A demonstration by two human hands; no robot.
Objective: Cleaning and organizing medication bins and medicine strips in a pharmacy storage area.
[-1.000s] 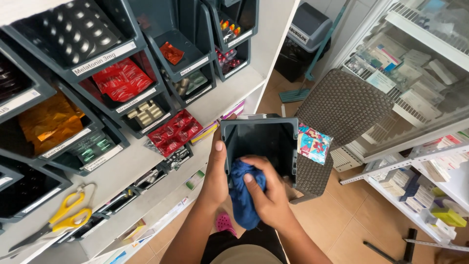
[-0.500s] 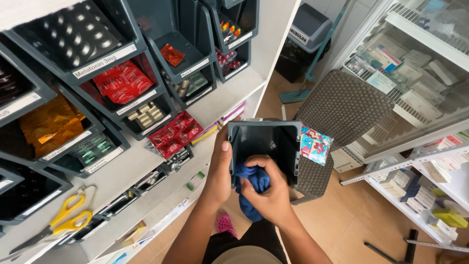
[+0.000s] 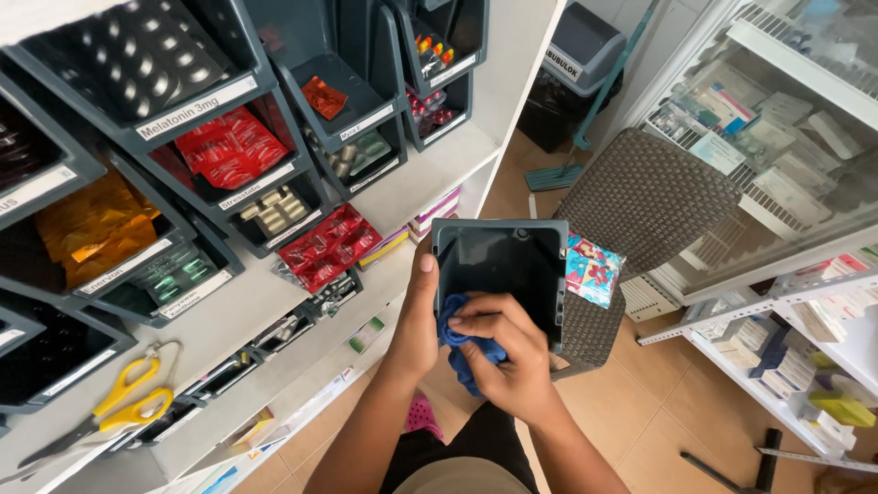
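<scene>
Head view: the left hand (image 3: pixel 419 316) grips the left wall of a dark grey bin (image 3: pixel 500 274), fingers wrapped round, probably behind it. The right hand (image 3: pixel 506 352) has its fingers curled, pinching a blue cloth (image 3: pixel 462 343) against the bin's lower inside. A wicker chair (image 3: pixel 640 201) stands just right of the bin.

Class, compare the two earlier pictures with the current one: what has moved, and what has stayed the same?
The right hand has bunched the blue cloth, which hung lower a second ago, and pushed it up into the lower left corner of the dark grey bin. The left hand still grips the bin's left side, and the bin is held in the same place. The shelf bins and yellow scissors have not moved.
</scene>
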